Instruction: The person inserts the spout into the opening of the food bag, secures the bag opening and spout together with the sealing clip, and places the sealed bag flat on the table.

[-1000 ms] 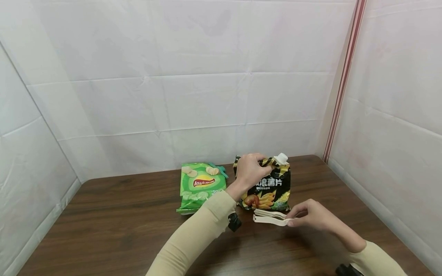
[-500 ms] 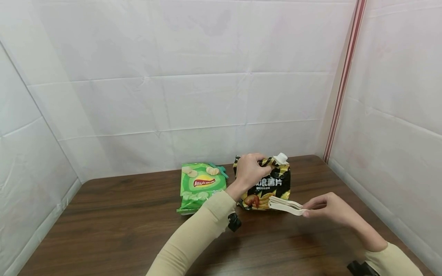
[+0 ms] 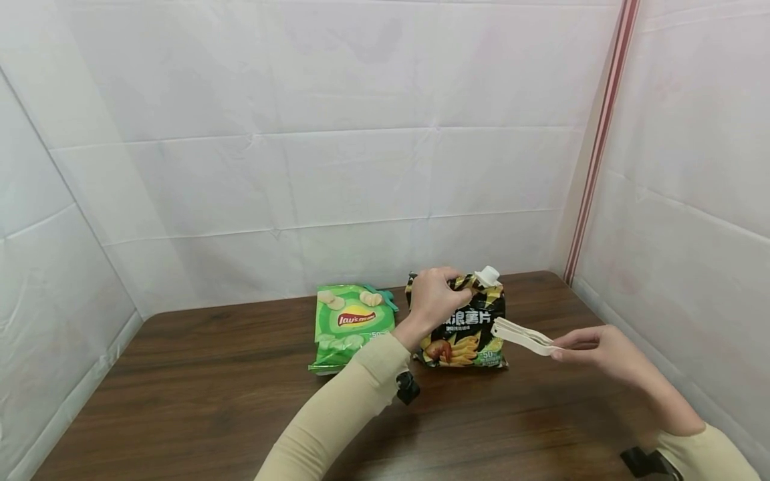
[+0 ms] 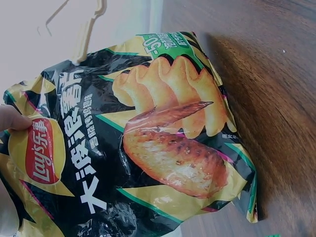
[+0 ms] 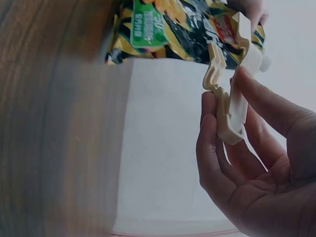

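Note:
Standing on the table, a black and yellow bag of potato chips [image 3: 460,344] has its top edge held by my left hand [image 3: 432,297], thumb on the front. The same chip bag [image 4: 168,138] fills much of the left wrist view, with the left thumb [image 4: 16,120] at its edge. My right hand [image 3: 607,351] pinches one end of a cream bag clip [image 3: 523,335] off the table, at the bag's right side. In the right wrist view, thumb and fingers hold the bag clip [image 5: 237,101], whose two arms are spread apart.
A green bag of Lay's chips [image 3: 353,324] stands left of the black one, with a teal clip [image 3: 385,297] behind its upper right corner. A white cap-like piece [image 3: 488,275] sits at the black bag's top right. White sheeting [image 3: 349,167] walls the brown table [image 3: 198,387].
My right hand has lifted the bag clip from low in front of the black chip bag, moving up and to the right. The left hand has stayed on the bag.

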A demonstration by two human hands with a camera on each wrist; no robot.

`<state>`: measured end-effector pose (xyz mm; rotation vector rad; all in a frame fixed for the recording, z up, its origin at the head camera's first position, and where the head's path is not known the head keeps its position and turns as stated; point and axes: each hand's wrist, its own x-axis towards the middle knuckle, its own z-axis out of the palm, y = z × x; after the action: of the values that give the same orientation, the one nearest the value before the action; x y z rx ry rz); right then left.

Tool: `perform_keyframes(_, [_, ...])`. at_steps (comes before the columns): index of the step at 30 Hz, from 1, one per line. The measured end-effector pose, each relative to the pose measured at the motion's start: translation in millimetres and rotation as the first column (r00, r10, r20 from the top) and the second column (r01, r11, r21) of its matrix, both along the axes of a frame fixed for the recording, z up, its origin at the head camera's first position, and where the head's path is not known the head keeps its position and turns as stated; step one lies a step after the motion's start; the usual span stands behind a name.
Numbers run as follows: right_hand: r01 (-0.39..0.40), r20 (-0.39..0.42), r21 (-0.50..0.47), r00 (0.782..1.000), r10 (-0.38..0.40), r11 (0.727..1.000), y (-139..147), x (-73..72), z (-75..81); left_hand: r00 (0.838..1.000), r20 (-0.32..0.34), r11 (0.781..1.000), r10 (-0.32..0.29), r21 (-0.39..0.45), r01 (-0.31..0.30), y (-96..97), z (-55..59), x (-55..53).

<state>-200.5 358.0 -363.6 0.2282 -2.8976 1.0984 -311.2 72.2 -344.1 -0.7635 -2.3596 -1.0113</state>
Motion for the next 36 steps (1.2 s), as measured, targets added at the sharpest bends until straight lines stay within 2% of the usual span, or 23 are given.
perform_keyframes(8, [0.042, -0.065, 0.050, 0.997, -0.039, 0.998, 11, -0.7, 15.4, 1.000, -0.026, 1.000, -0.015, 0.026, 0.016, -1.6, -2.0, -2.7])
perform_keyframes(15, [0.088, -0.052, -0.051, 0.994, -0.091, 0.995, 13, -6.4, 24.8, 0.999, -0.041, 1.000, -0.020, 0.021, 0.021, -3.3, -1.7, -4.5])
perform_keyframes(30, [0.115, -0.114, -0.029, 0.987, -0.117, 0.993, -14, -31.3, 32.7, 1.000, -0.019, 1.000, -0.001, 0.024, 0.001, -5.5, -2.7, -5.0])
perform_keyframes(36, [0.092, -0.099, -0.074, 0.990, -0.099, 0.993, -25, -39.4, 33.7, 1.000, -0.025, 0.999, -0.008, 0.040, 0.009, -6.0, -3.3, -4.4])
